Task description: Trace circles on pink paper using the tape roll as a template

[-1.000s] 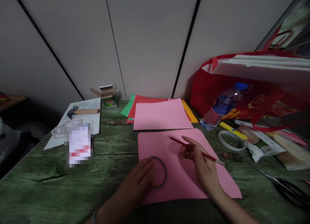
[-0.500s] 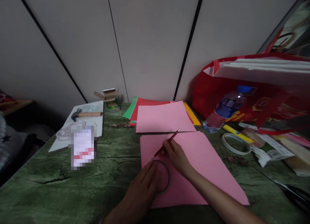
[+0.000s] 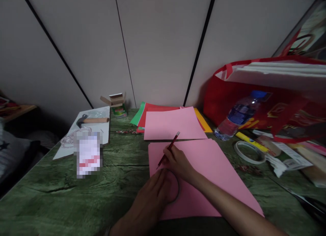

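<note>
A dark red pencil (image 3: 174, 140) with a pale end is gripped in my right hand (image 3: 180, 164), its tip down near the left edge of a stack of pink paper (image 3: 216, 178). My left hand (image 3: 150, 197) lies flat with fingers stretched over a thin dark ring (image 3: 178, 187) on that paper. The ring's left part is hidden under the hand. The pencil tip is close above the left fingertips, by the ring's upper side; whether it touches the paper I cannot tell.
Behind lies another pink sheet (image 3: 174, 125) over coloured paper. To the right are a water bottle (image 3: 239, 115), a tape roll (image 3: 236, 151), scissors (image 3: 310, 203) and a red bag (image 3: 219, 89). On the left are a hammer (image 3: 95, 120), a small open box (image 3: 119, 110) and a blurred-out phone-like object (image 3: 88, 154).
My right hand has moved left with the pencil, whose tip went left along the upper side of the ring. The pencil stands a little steeper. My left hand stays on the ring.
</note>
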`<action>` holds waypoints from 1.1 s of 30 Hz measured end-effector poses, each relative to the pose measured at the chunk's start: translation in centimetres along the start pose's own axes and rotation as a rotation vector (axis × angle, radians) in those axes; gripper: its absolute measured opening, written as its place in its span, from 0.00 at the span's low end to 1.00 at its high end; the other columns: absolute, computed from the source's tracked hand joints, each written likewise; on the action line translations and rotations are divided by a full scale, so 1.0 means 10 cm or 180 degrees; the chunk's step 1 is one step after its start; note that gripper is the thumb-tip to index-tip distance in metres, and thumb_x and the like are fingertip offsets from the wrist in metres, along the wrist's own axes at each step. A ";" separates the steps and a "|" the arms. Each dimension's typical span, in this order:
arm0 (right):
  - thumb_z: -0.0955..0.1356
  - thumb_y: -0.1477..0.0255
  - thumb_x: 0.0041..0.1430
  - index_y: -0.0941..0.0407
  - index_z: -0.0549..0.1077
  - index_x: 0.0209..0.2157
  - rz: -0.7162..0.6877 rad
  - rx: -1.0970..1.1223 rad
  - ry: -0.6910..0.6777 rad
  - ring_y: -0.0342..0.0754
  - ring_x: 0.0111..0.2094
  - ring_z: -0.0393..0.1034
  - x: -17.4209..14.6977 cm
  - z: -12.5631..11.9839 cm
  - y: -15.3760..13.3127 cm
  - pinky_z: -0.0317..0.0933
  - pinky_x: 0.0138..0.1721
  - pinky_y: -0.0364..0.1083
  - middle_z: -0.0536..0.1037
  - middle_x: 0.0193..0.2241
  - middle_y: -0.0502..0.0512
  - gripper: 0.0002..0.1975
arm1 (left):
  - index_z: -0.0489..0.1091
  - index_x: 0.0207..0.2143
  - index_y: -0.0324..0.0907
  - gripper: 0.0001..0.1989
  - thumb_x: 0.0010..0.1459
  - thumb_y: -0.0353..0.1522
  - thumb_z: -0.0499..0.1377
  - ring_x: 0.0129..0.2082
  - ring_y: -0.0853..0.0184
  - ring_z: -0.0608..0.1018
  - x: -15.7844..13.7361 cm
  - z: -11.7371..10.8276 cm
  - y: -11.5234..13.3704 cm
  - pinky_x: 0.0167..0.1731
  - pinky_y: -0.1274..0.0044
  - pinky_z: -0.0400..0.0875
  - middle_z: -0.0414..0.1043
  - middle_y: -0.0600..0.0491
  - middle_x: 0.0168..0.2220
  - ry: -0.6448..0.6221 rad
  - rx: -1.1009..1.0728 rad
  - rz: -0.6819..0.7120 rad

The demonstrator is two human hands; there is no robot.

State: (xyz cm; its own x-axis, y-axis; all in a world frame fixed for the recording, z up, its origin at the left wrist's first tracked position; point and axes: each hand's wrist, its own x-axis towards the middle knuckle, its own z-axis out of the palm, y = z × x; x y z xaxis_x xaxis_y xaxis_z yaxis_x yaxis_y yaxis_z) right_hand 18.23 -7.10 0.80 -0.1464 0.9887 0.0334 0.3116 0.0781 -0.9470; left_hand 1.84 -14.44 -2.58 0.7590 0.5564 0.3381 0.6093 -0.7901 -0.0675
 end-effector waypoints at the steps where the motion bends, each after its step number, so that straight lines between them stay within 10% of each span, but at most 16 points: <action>1: 0.59 0.63 0.62 0.53 0.62 0.31 -0.0012 -0.0016 -0.0030 0.48 0.24 0.72 0.00 0.01 0.01 0.63 0.30 0.45 0.74 0.20 0.49 0.09 | 0.60 0.54 0.30 0.18 0.61 0.25 0.48 0.60 0.53 0.63 0.01 -0.01 0.00 0.52 0.66 0.69 0.62 0.35 0.58 -0.0028 -0.0018 -0.0019; 33: 0.59 0.60 0.62 0.54 0.68 0.29 -0.0351 -0.0434 0.0625 0.51 0.31 0.73 -0.75 -0.43 0.21 0.63 0.34 0.46 0.77 0.28 0.56 0.15 | 0.63 0.53 0.40 0.18 0.61 0.33 0.58 0.48 0.58 0.70 0.42 -0.40 0.07 0.46 0.67 0.70 0.66 0.46 0.52 -0.1162 -0.0378 -0.0424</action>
State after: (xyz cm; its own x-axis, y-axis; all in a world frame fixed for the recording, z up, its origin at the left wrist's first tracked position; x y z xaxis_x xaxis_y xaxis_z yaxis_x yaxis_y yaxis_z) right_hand 24.02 -13.81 -0.10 -0.0057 0.9781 0.2079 0.4296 0.1901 -0.8828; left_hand 4.48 -13.69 2.53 0.7199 0.6938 -0.0203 0.6932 -0.7173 0.0704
